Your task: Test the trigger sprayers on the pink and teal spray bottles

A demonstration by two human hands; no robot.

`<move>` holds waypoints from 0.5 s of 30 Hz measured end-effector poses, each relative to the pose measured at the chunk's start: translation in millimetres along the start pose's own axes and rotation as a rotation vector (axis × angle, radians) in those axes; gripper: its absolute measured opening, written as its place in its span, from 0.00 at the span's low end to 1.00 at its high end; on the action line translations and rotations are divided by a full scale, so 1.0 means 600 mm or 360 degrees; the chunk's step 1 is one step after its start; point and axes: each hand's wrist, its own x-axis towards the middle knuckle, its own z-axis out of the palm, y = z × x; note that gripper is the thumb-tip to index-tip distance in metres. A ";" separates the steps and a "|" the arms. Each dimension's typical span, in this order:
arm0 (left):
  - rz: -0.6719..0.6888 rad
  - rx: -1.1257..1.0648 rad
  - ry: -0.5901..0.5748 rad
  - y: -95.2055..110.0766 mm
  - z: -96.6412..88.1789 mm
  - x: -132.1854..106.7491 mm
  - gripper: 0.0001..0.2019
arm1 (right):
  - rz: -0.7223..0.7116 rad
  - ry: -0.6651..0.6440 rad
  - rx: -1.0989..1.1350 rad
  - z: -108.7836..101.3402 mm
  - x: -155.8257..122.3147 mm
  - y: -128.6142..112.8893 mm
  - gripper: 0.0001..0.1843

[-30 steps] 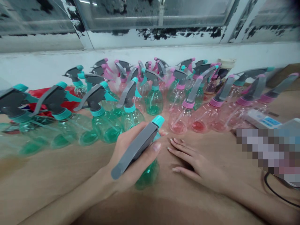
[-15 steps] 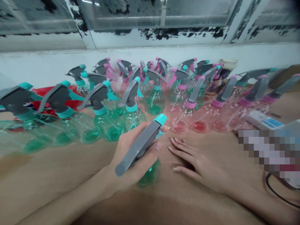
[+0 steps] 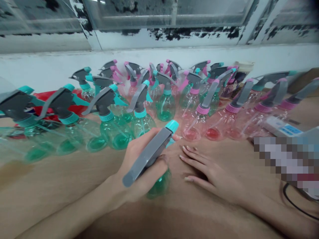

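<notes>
Bottle point(image 3: 152, 152): one, green, grey head with turquoise nozzle, at the tabletop's point(image 3: 62, 179) middle, well short of the far edge.
Left hand point(image 3: 147, 177): fingers closed around the bottle beneath its head.
Right hand point(image 3: 211, 174): palm down near the bottle, fingers open, loosely spread on the tabletop.
Green bottles point(image 3: 118, 131): several, turquoise collars, front row toward the left edge.
Pink bottles point(image 3: 194, 122): several, pink collars, toward the right edge.

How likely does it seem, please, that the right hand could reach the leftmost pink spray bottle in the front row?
Probably yes: the right hand rests with fingers spread, and nothing appears to stand between its fingertips and the leftmost pink spray bottle.
</notes>
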 end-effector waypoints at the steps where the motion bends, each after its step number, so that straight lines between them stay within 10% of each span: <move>1: -0.0005 -0.0014 -0.0012 0.002 -0.002 0.001 0.14 | 0.0002 -0.0007 -0.0012 0.000 0.000 0.000 0.32; 15: 0.0019 -0.0142 -0.0053 0.001 -0.002 0.004 0.08 | -0.0005 -0.0003 -0.0050 0.000 0.000 -0.001 0.30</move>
